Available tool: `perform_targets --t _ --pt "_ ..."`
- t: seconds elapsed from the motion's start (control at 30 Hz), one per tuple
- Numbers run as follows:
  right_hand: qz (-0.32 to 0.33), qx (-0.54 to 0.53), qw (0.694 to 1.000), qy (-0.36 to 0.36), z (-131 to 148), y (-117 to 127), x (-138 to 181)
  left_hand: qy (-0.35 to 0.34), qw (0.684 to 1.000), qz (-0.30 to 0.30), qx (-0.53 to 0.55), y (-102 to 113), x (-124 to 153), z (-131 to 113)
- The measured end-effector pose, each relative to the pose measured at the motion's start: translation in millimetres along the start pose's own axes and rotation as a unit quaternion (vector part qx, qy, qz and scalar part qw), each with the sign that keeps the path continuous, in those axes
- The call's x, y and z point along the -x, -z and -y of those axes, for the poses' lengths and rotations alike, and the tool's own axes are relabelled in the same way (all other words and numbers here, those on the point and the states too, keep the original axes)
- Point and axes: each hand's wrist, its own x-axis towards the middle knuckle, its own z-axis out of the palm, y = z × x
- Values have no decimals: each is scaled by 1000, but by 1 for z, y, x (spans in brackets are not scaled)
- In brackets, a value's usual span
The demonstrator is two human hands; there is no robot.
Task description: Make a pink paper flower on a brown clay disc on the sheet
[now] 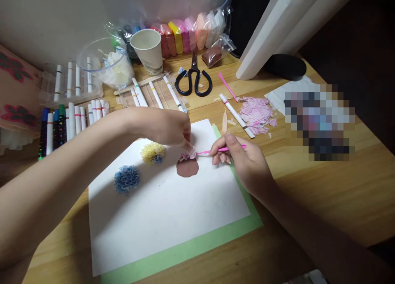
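My left hand (166, 125) pinches small pink paper bits (187, 154) just above a flat brown clay disc (187, 168) on a white sheet (166, 210). Closed round a thin pink tool (216, 150), my right hand (243, 160) points its tip at those pink bits. A yellow paper tuft (152, 152) and a blue paper tuft (127, 179) sit on the sheet to the left. The white sheet lies on a green sheet (216, 238).
Black scissors (194, 79), a paper cup (148, 49), bags of coloured clay (185, 33), marker pens (68, 119), a clear bowl (105, 61), a pile of pink shreds (257, 114), a white marker (236, 115) and a second pink tool (227, 86) lie on the wooden table (324, 201).
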Motion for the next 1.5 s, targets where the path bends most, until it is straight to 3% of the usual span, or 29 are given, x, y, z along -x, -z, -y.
perform_targets --t 0.2,0.47,0.77,1.07,1.2,1.33,1.5 --pt "-3 -24 1000 1 2 1 -4 1 999 -9 -31 -8 -3 -7" --pt "-104 -2 994 32 11 4 -2 1 999 -25 -33 -14 -10 -7" --pt "-36 38 998 40 3 -1 5 14 995 -39 -86 -13 -10 -11" --pt "-19 74 996 43 1 -3 6 23 996 -44 -72 -13 -15 -8" --pt "-8 79 996 45 1 -2 6 16 992 -116 -43 -14 -1 -1" --pt "44 100 992 62 2 2 4 10 953 -302 0 -50 42 2" --pt "123 165 973 108 13 4 -5 -179 950 -257 11 -140 71 10"
